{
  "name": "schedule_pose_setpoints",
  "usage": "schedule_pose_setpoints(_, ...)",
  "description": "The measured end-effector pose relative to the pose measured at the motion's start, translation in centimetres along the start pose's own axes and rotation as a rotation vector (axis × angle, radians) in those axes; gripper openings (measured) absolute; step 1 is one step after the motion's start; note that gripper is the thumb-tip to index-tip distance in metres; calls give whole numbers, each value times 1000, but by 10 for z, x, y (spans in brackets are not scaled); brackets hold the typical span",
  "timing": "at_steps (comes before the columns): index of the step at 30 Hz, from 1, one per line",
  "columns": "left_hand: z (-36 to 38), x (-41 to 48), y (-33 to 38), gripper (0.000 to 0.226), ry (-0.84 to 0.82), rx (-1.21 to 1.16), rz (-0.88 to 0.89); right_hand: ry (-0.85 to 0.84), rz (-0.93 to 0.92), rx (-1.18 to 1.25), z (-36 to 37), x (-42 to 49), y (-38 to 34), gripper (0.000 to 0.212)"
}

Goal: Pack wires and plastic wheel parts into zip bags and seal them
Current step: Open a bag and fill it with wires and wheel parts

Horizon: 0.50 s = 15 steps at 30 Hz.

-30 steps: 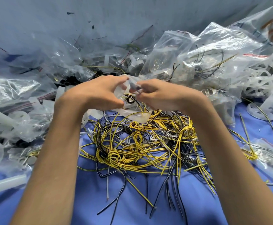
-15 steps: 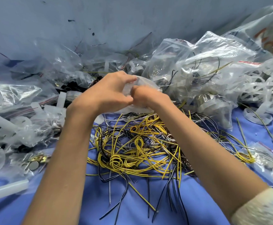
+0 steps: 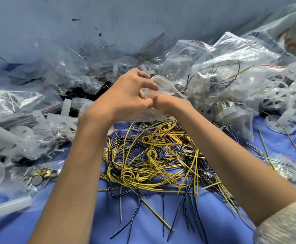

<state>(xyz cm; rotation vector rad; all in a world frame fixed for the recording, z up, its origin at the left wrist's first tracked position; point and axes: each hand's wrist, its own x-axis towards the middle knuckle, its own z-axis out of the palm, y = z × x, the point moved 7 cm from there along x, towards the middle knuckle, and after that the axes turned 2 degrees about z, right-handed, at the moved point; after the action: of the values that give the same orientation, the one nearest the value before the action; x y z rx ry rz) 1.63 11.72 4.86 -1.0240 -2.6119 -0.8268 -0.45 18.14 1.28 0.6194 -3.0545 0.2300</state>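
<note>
A small clear zip bag is held up above the wire pile, between both hands. My left hand pinches its near edge with thumb and curled fingers. My right hand grips the bag from below; its fingers are hidden behind the plastic and the left hand. What the bag holds cannot be made out. Below lies a tangle of yellow, black and grey wires on the blue cloth.
Filled clear zip bags are heaped at the back and right. White plastic wheel parts lie at the right, more white parts and bags at the left. A bag of small metal pieces sits near left. A grey wall stands behind.
Both hands have moved the bag away from me and upward, closer together. The right hand has slid under the bag, and the wires that showed below the bag are no longer seen.
</note>
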Motion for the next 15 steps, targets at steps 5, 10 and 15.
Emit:
schedule_pose_setpoints(5, -5, 0, -5, 33, 23, -26, -48, 3, 75, 2, 0, -13, 16, 33)
schedule_pose_setpoints(10, -14, -2, -25, 27, 204, -70, -261, -41, 137, 485, -9, -44, 31, 45)
schedule_pose_setpoints(15, -29, -6, -26, 18, 354, -269, -270, 0, 151, 148, -10, -56, 53, 41)
